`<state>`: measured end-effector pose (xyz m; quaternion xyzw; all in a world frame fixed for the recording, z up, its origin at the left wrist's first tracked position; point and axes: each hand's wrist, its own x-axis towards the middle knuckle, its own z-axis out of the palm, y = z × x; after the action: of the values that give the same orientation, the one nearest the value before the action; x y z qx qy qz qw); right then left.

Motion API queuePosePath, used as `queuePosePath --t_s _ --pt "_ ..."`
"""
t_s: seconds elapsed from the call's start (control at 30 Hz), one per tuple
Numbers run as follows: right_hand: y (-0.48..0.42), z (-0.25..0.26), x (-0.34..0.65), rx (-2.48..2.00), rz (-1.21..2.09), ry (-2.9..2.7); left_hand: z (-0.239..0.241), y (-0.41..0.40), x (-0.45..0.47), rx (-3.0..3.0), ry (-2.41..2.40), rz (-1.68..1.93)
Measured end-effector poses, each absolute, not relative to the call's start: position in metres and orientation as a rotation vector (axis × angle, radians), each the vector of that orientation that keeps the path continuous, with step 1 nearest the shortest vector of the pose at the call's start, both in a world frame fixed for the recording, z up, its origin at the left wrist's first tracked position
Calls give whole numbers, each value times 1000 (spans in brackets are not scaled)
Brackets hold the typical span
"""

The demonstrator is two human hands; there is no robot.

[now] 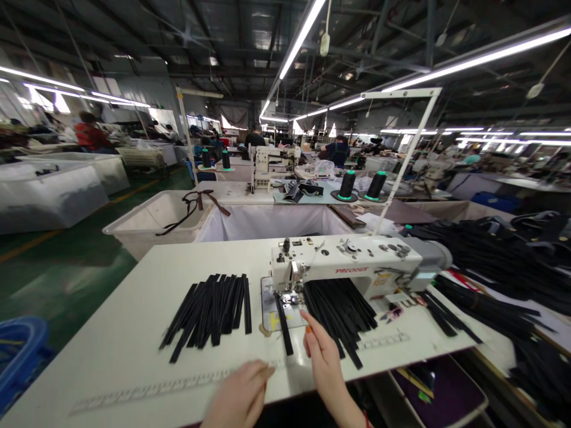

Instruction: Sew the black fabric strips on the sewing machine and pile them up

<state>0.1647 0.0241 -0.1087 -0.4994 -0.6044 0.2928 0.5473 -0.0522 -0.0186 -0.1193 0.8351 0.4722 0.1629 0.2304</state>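
Note:
A white sewing machine (321,261) marked "PRECIOUS" stands on the table. One black strip (284,327) lies by its needle and presser foot (293,294), with its near end toward me. My right hand (325,353) is just right of that strip, fingers stretched toward the needle plate, with nothing visible in them. Something orange shows at one fingertip. Near the table's front edge, my left hand (241,389) is blurred by motion, left of the strip's near end and apart from it. Its grip is unclear. Black strips lie in a pile (212,312) to the left and another pile (341,312) under the machine arm.
A printed ruler scale (151,389) runs along the table's front. Small scissors (392,315) and more black strips (441,315) lie right. Behind are a white bin (151,217) and black thread cones (347,185). A blue basket (22,356) is at left, dark garments (499,255) at right.

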Motion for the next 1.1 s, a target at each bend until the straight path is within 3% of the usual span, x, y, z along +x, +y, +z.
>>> queuePosePath --t_s 0.2,0.47,0.63,0.8,1.1 --pt "17 -99 176 -1145 471 -1595 -114 78 0 2571 1371 322" --pt "26 -112 166 -1142 424 -1747 -142 45 -48 2588 1412 473" --pt "25 -119 160 -1045 326 -1997 -101 47 -34 1950 1282 1002" --pt "9 -152 184 -1059 313 -2196 -60 62 12 1009 920 1164" --pt "-3 -205 182 -1304 194 -2074 -91 91 35 737 1019 1222"
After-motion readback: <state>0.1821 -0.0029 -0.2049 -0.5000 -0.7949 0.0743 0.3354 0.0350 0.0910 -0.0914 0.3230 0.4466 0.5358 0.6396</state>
